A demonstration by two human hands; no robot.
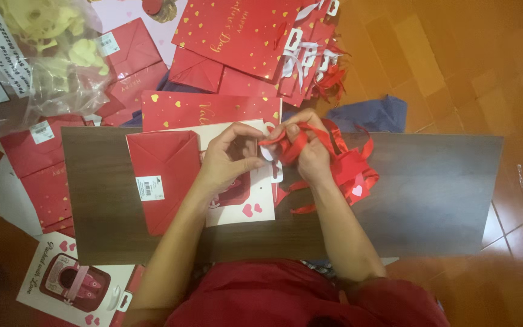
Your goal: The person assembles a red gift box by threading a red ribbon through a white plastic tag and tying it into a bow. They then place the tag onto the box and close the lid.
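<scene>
1. Right hand (311, 154): fingers pinched on a red ribbon (292, 145), held taut above the card, seemingly for threading.
2. Left hand (228, 160): fingers curled, thumb pressing the white card (237, 212) flat, likely to steady it.
3. Ribbon bundle (355, 172) is kept just beside the right wrist.
4. Flat red bag (164, 175) lies under the card, on the bench (431, 194).

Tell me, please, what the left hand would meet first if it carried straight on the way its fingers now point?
The left hand points rightward, toward the right hand. It would probably first meet the red ribbon pinched between both hands, then the right hand's fingers just behind it. Depth is hard to judge from above.
</scene>
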